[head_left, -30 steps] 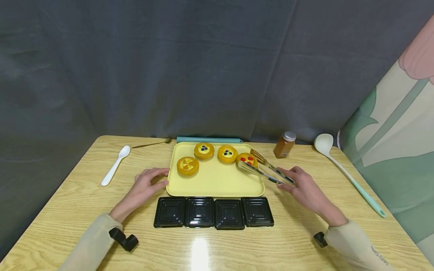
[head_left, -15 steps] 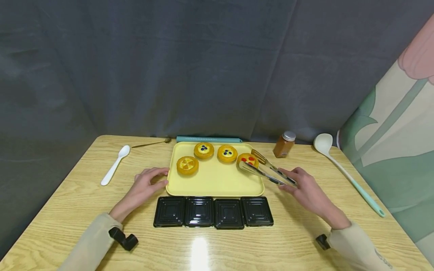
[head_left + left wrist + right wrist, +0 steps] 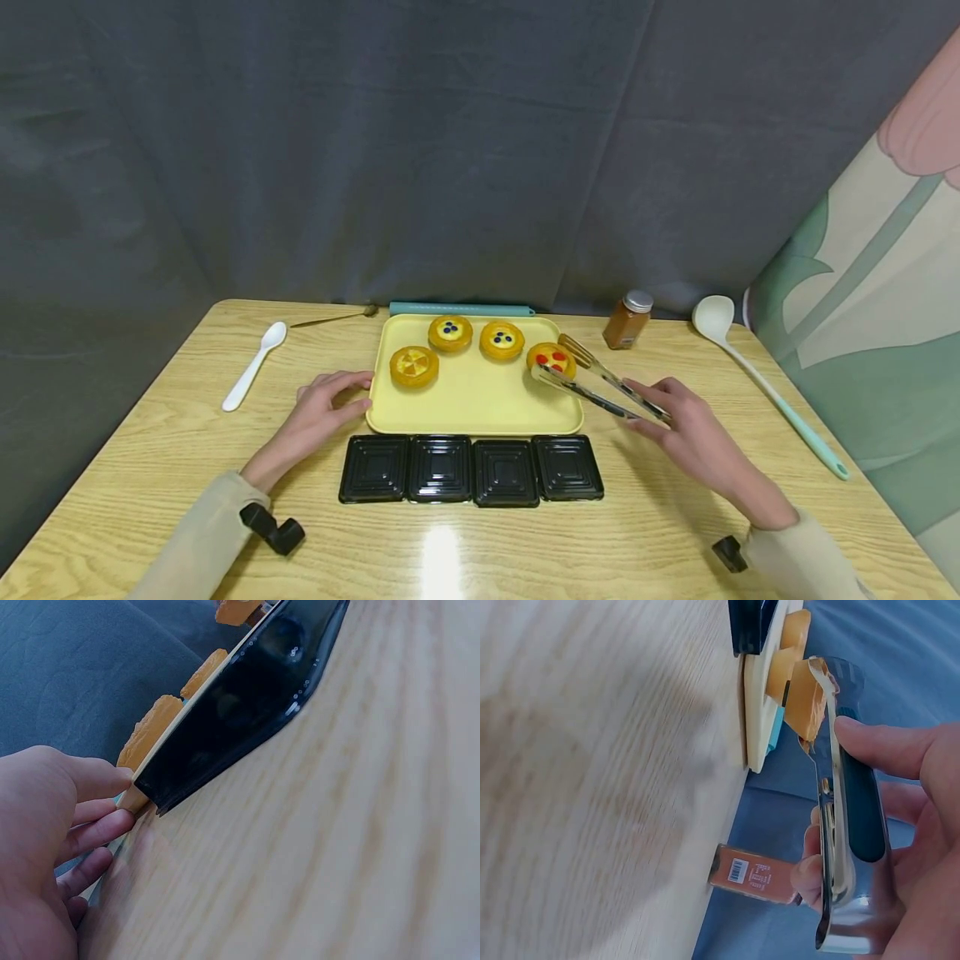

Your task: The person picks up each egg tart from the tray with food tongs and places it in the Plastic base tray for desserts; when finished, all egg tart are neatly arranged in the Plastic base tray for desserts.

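A yellow tray carries several small tarts. My right hand grips metal tongs, whose tips close around the red-dotted tart at the tray's right side. In the right wrist view the tongs clamp that tart above the tray. Two blueberry tarts and a yellow-topped tart sit further left. My left hand rests on the table with relaxed fingers against the tray's left edge; the left wrist view shows its fingers at the tray corner.
Several black square containers line up in front of the tray. A white spoon and a thin gold spoon lie at the back left. A teal bar, a spice jar and a long ladle lie behind and right.
My right hand has drawn back toward me and to the right with the tongs. The red-dotted tart has shifted slightly the same way. The left hand has stayed put.
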Motion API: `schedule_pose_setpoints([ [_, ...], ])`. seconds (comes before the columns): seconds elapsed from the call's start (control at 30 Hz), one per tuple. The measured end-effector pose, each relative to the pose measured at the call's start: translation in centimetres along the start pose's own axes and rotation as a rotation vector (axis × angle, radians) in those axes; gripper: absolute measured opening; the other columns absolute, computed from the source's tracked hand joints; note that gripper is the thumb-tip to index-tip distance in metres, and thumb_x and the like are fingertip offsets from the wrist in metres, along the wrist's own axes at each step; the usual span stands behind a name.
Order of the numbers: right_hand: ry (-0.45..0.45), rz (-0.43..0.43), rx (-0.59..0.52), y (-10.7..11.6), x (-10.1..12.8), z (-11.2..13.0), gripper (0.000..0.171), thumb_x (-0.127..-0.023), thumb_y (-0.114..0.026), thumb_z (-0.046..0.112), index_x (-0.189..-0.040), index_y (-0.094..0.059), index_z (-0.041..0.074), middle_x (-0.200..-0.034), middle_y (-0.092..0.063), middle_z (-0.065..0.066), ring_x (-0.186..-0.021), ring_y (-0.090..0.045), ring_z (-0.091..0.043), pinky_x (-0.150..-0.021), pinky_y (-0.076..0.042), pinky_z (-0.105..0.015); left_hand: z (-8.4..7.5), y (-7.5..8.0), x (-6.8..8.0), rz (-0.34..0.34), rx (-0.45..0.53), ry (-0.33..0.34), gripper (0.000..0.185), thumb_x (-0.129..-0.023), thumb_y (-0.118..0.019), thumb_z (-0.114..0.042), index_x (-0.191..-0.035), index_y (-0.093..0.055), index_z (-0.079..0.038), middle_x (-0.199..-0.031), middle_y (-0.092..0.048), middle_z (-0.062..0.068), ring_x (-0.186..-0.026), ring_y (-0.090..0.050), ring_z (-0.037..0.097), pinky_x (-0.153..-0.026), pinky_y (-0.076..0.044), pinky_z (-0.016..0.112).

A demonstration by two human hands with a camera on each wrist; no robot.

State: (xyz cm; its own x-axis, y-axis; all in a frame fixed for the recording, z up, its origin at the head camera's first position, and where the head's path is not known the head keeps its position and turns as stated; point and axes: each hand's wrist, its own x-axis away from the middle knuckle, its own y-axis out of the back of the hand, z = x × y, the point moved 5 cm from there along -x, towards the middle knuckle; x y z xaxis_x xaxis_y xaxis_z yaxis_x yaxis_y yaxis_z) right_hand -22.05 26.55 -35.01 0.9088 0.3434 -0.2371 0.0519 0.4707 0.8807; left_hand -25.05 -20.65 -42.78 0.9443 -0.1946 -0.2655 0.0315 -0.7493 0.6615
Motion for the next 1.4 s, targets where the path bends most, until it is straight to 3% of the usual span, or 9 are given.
schedule_pose_setpoints([
  [0.2,-0.026,0.018,-0.004,0.4,1.4,0.4,0.056,-0.093,-0.074,0.013,-0.145,-0.055,0.004,-0.102,-0.057,-0.01,-0.077,-0.045,-0.021,-0.062,-0.036,-0.03,0.1,-0.1,0.0,0.001,0.007,0.002,0.044,-0.094,-0.073,-0.018,-0.135,-0.064,-0.005,-0.12,-0.068,0.006,-0.124,-0.048,0.038,-0.093,-0.023,0.05],
  [0.7,-0.053,-0.01,0.0,0.5,6.3,1.0,0.054,-0.089,-0.078,0.017,-0.14,-0.062,0.009,-0.101,-0.056,-0.001,-0.07,-0.041,-0.007,-0.055,-0.038,-0.025,-0.1,0.1,0.1,0.001,0.003,0.007,0.044,-0.094,-0.073,-0.019,-0.135,-0.064,-0.005,-0.12,-0.068,0.006,-0.124,-0.049,0.038,-0.094,-0.022,0.05],
  [1.0,-0.072,-0.008,0.029,0.3,8.4,1.4,0.054,-0.088,-0.08,0.019,-0.139,-0.064,0.013,-0.103,-0.056,0.004,-0.079,-0.047,-0.007,-0.06,-0.039,-0.026,-0.2,0.1,0.1,0.003,-0.002,0.002,0.044,-0.094,-0.073,-0.018,-0.135,-0.064,-0.005,-0.12,-0.068,0.007,-0.123,-0.049,0.038,-0.094,-0.023,0.05],
  [1.27,0.044,-0.086,0.059,0.1,9.9,1.8,0.056,-0.081,-0.085,0.011,-0.134,-0.068,0.01,-0.101,-0.055,0.01,-0.08,-0.05,-0.002,-0.061,-0.042,-0.026,-0.1,0.1,0.1,0.005,-0.005,0.003,0.045,-0.094,-0.073,-0.019,-0.135,-0.063,-0.005,-0.121,-0.068,0.007,-0.124,-0.049,0.038,-0.093,-0.023,0.05],
  [1.4,0.055,-0.083,0.047,-0.3,10.2,1.6,0.057,-0.078,-0.085,0.008,-0.132,-0.068,0.008,-0.1,-0.054,0.01,-0.078,-0.047,-0.001,-0.06,-0.04,-0.025,-0.1,0.0,0.1,0.006,-0.001,0.004,0.044,-0.094,-0.073,-0.019,-0.135,-0.063,-0.005,-0.121,-0.068,0.007,-0.124,-0.049,0.038,-0.093,-0.023,0.05],
])
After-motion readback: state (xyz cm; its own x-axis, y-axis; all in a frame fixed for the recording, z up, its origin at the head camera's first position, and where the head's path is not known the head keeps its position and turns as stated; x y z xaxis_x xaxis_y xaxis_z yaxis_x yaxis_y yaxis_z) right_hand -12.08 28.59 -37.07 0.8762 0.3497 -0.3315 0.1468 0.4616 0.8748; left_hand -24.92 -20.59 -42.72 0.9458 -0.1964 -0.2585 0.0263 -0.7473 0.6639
